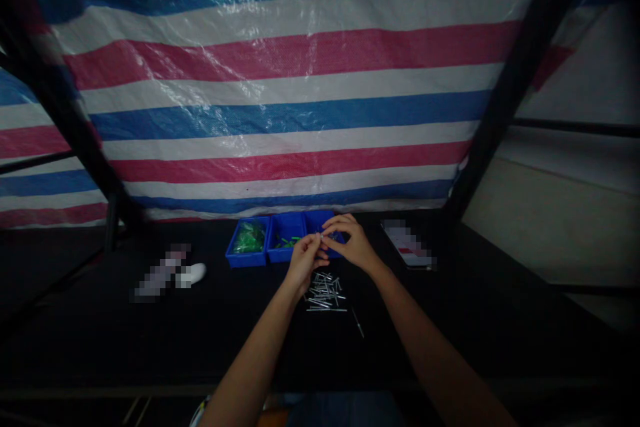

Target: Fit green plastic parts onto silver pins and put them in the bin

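My left hand (pixel 304 260) and my right hand (pixel 353 240) meet in front of the blue bins, fingertips pinched together. A small pale bit shows between them, too small to name. Just below my hands lies a pile of long silver screws or pins (pixel 326 290) on the black table. One thin rod (pixel 359 323) rests apart from it, to the lower right. Behind my fingers, the right blue bin (pixel 315 216) is partly hidden, with small pieces inside. The middle blue bin (pixel 280 255) holds several green plastic pieces (pixel 287 241).
A left blue bin (pixel 247 259) contains a green plastic bag (pixel 249 237). To the right lies a phone-like flat object (pixel 417 257). At left are a white rounded object (pixel 199 272) and a blurred item (pixel 159 277). Behind the table (pixel 475 320) hangs a striped sheet (pixel 300 120) between dark posts.
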Tool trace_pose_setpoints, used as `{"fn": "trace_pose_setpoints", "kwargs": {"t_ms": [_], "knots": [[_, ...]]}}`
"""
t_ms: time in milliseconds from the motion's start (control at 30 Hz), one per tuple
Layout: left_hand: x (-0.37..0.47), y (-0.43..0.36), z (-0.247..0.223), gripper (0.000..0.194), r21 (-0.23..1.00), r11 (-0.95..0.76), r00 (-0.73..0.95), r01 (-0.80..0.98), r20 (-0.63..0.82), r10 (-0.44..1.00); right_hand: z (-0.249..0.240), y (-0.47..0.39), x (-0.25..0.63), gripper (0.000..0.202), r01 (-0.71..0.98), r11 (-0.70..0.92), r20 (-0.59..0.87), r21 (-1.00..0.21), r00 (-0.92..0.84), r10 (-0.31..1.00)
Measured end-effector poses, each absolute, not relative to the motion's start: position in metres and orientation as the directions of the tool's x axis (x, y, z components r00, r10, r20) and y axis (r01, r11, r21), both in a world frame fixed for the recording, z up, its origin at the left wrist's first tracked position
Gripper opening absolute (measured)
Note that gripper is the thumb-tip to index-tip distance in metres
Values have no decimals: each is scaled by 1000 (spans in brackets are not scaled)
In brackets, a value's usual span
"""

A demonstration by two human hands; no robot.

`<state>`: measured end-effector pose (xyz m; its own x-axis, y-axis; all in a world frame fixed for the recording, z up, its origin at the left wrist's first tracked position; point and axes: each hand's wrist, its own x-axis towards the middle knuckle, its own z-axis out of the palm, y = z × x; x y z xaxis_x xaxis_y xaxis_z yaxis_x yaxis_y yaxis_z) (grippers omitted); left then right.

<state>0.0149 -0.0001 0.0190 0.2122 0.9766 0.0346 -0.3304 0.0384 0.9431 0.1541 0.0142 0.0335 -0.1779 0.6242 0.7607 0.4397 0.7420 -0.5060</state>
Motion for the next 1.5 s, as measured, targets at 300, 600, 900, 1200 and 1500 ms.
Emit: {"fn": "trace_pose_setpoints", "kwargs": {"t_ms": [300, 600, 900, 1200, 1500], "knots": [[14, -1, 19, 38, 938, 32, 212, -345, 45, 976, 34, 14, 154, 3, 437, 751, 767, -494, -187, 613], [13, 1, 17, 40, 939, 24, 203, -343, 49, 978, 33, 13, 153, 5, 426, 755, 768, -499, -185, 613], [13, 1, 15, 38, 945, 21, 197, -328, 46, 979, 35, 11, 151, 7, 427, 737, 755, -524, -168, 634], [14, 0, 16, 36, 961, 15, 223, -276, 49, 974, 28, 22, 156, 10, 449, 659, 709, -603, -77, 701], [15, -2, 18, 35, 969, 39, 269, -244, 29, 963, 19, 32, 160, 17, 493, 582, 625, -646, -95, 775]]}}
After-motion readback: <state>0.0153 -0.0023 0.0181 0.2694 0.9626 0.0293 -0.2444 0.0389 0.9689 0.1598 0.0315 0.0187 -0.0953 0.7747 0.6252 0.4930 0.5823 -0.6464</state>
